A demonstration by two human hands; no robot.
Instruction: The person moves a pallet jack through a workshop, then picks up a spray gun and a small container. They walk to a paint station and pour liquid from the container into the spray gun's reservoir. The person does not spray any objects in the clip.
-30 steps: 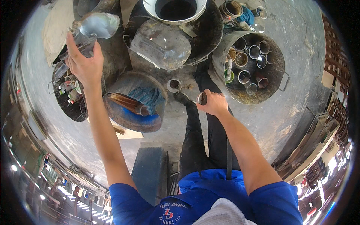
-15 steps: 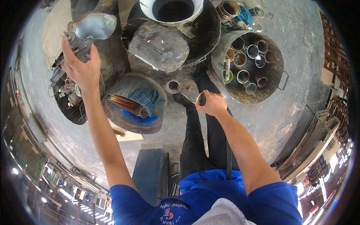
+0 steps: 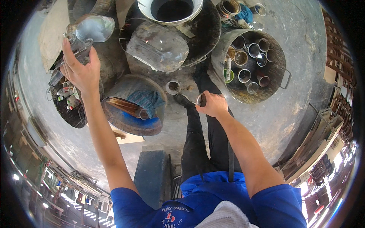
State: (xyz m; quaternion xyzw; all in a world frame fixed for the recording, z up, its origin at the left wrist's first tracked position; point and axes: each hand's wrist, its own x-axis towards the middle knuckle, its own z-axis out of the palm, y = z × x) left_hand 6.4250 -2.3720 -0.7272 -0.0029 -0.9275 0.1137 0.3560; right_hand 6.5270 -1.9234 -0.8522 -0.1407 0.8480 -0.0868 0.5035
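Raised at the upper left, my left hand (image 3: 81,72) is closed around a grey metal spray gun (image 3: 79,47). A shiny, rounded metal cup (image 3: 94,27) joins the top of the gun. My right hand (image 3: 214,104) is in front of my legs, its fingers wrapped round a small clear cup (image 3: 201,100). The cup's mouth faces up and its inside looks dark; I cannot make out what it contains. Just beyond, on the floor by my shoe (image 3: 184,101), stands a pale cup (image 3: 173,87) with dark residue inside.
At right, an upturned drum (image 3: 283,57) bears several cups. A tilted drum lid-like top (image 3: 133,127) holds a blue-striped rag (image 3: 146,100). Several bottles (image 3: 72,99) stand on the left drum. A white-rimmed pot (image 3: 197,15) and flat grey container (image 3: 157,47) are ahead. A dark bench (image 3: 152,174) stands nearby.
The whole view has shifted slightly, so things sit a little further left. The small cup in my right hand shows its mouth more fully. Both hands keep their hold.
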